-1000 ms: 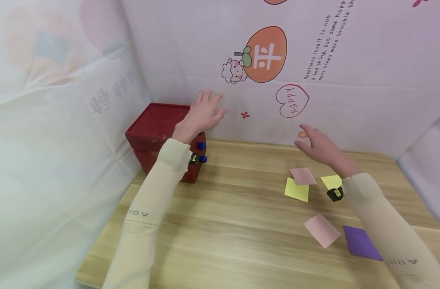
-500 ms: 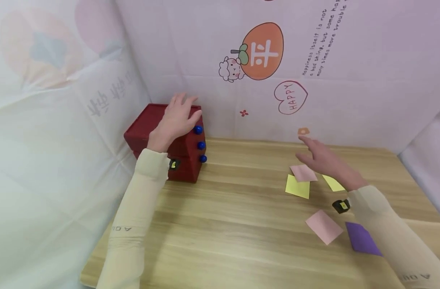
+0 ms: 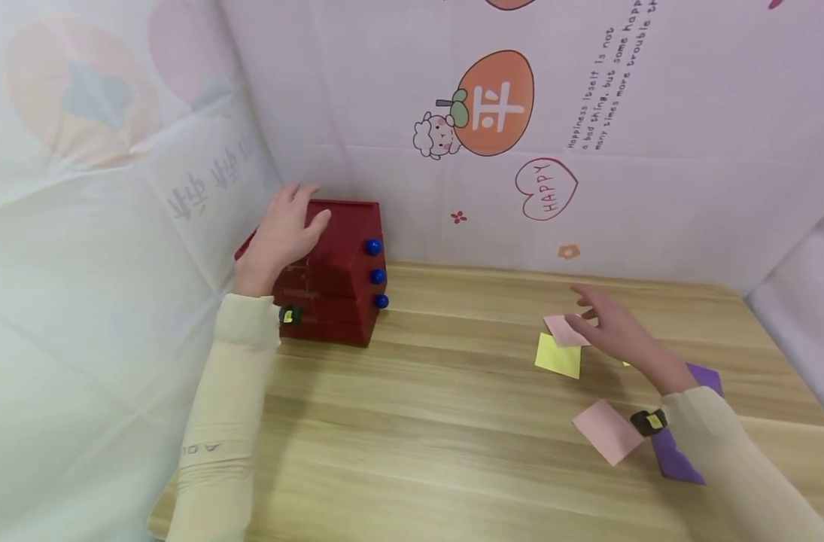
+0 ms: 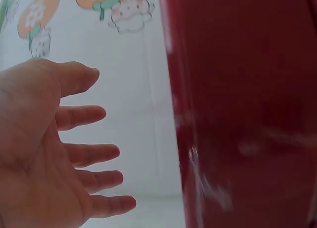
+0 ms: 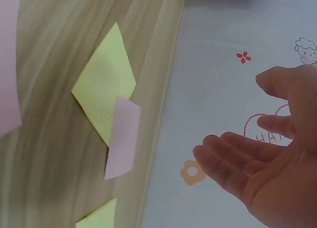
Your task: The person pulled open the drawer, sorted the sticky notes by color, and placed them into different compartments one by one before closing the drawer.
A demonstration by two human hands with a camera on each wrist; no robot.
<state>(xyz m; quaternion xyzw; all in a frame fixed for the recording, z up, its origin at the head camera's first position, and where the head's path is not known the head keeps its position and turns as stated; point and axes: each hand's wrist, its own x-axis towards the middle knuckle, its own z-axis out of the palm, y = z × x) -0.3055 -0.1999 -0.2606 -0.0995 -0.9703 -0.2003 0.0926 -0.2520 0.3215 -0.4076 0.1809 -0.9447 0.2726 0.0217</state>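
A dark red box of drawers (image 3: 337, 293) with several blue knobs (image 3: 378, 276) down its right side stands at the table's back left. In the head view my left hand (image 3: 276, 237) is over the box's left part, fingers spread and holding nothing. The left wrist view shows that hand (image 4: 44, 149) with straight fingers, apart from the red surface (image 4: 247, 89). On the right, my right hand (image 3: 618, 327) hovers above sticky notes, its fingers loosely bent and nothing in them. Nearest it lie a pink note (image 3: 566, 330) and a yellow note (image 3: 557, 356), overlapping.
Another pink note (image 3: 608, 431) lies nearer the front. Purple paper (image 3: 676, 457) is partly hidden by the right forearm, and a second yellow note (image 5: 99, 215) shows at the right wrist view's bottom. Printed white cloth (image 3: 412, 181) hangs behind and left of the wooden table (image 3: 439, 421).
My left hand has moved left across the box, uncovering its top and knobs. My right hand has come down and slightly nearer, over the notes.
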